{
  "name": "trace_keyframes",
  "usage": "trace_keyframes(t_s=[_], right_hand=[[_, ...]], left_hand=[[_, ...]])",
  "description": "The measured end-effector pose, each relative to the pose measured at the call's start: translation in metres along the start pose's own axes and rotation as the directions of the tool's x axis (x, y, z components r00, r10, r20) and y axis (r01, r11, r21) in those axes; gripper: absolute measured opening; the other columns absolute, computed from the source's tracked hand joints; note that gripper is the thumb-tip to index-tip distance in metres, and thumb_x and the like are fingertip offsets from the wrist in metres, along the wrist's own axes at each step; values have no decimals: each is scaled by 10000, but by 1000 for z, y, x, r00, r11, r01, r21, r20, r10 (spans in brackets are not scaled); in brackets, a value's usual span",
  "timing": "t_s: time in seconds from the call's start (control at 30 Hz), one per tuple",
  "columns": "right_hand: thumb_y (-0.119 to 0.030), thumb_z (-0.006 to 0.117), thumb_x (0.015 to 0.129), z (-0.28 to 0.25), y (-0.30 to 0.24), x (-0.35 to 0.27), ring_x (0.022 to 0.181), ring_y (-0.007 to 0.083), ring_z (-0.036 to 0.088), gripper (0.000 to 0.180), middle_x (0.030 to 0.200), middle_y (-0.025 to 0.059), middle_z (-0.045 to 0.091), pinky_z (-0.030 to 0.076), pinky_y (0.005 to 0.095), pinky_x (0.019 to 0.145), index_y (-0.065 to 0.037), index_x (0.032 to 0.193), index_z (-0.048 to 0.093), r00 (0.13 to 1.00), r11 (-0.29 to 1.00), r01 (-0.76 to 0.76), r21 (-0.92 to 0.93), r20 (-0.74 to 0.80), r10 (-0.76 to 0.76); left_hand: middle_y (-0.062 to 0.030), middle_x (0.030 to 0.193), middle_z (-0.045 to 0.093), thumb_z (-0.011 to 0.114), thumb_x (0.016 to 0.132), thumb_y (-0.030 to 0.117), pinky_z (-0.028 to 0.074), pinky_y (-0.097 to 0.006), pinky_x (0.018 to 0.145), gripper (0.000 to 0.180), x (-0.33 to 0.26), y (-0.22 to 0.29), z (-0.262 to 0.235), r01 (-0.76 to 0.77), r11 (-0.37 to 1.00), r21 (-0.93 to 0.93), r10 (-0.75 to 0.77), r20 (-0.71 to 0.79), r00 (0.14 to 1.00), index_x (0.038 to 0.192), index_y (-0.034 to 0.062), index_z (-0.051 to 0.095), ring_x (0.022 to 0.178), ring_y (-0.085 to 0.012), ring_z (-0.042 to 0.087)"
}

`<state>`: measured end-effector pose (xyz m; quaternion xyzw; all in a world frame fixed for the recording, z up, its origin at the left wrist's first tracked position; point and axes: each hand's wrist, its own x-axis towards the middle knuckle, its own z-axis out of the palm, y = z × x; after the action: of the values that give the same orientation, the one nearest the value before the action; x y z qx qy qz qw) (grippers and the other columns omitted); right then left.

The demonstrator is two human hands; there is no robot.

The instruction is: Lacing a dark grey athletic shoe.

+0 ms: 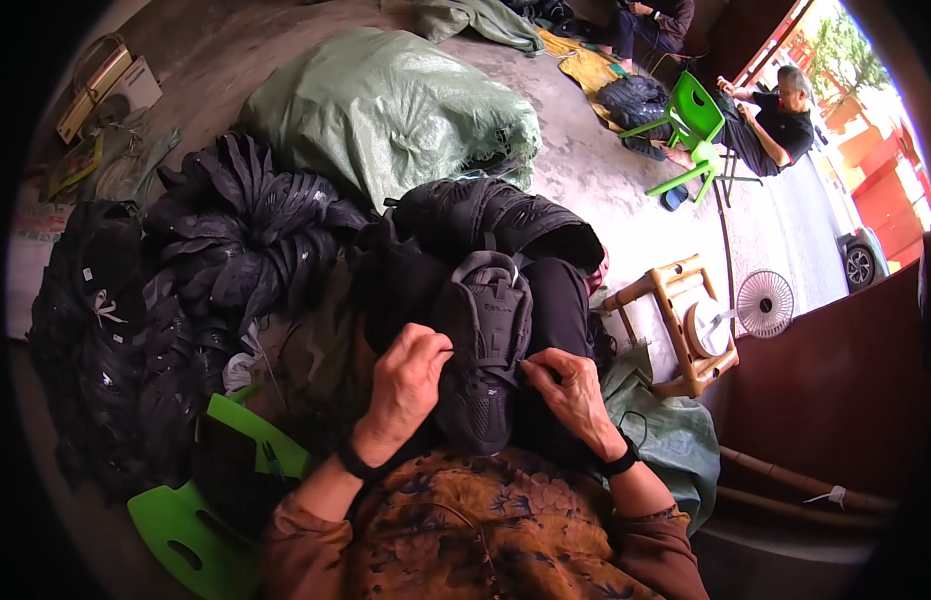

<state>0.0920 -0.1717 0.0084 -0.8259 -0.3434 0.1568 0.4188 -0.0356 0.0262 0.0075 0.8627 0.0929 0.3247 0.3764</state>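
A green woven sack [386, 110] is slumping beyond heaped black shoe uppers [236, 240]. On the person's lap, a black shoe upper [483, 350] is being worked: left hand [406, 385] gripping its edge, right hand [571, 390] pinching the opposite side; keeping both grips taut looks wise.

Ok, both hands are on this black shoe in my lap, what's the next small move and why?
Probably pull the right hand slightly outward while the left hand steadies the black shoe. The right fingertips pinch at the shoe's edge as if drawing something thin through, though no thread or needle is clear, and the left hand already grips the opposite edge.
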Motion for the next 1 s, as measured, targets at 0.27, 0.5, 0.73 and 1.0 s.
trace_keyframes(t_s=[0.27, 0.5, 0.73, 1.0], right_hand=[[-173, 653, 847, 9, -30, 9, 648, 345, 629, 188, 713, 126, 612, 462, 427, 512, -42, 770, 542, 973, 814, 201, -544, 17, -229], [-220, 637, 898, 3, 5, 20, 566, 391, 590, 260, 564, 180, 546, 442, 447, 491, -45, 727, 550, 980, 970, 167, -175, 134, -144], [-183, 628, 910, 7, -3, 14, 565, 375, 594, 233, 581, 175, 551, 434, 427, 489, -39, 743, 555, 989, 994, 100, -34, 112, -95], [-190, 632, 905, 8, 2, 16, 595, 385, 595, 240, 618, 172, 563, 435, 442, 503, -45, 734, 548, 982, 982, 165, -92, 105, -155]], left_hand=[[-84, 767, 561, 703, 775, -39, 510, -351, 575, 260, -16, 9, -2, -14, 999, 49, 12, 33, 999, 1016, 28, 634, 681, -259, 618], [-82, 783, 601, 688, 818, -27, 483, -296, 579, 135, -9, 7, -8, 169, 979, -116, -170, 1, 985, 936, 23, 646, 654, -206, 610], [-79, 792, 544, 656, 777, -11, 503, -384, 636, 115, 7, 21, -10, -2, 986, 164, -19, 123, 992, 822, 54, 573, 760, -269, 607], [-58, 826, 509, 608, 768, 39, 539, -289, 626, 97, 17, 46, 2, -358, 692, 627, 77, 429, 900, 789, 75, 521, 793, -190, 580]])
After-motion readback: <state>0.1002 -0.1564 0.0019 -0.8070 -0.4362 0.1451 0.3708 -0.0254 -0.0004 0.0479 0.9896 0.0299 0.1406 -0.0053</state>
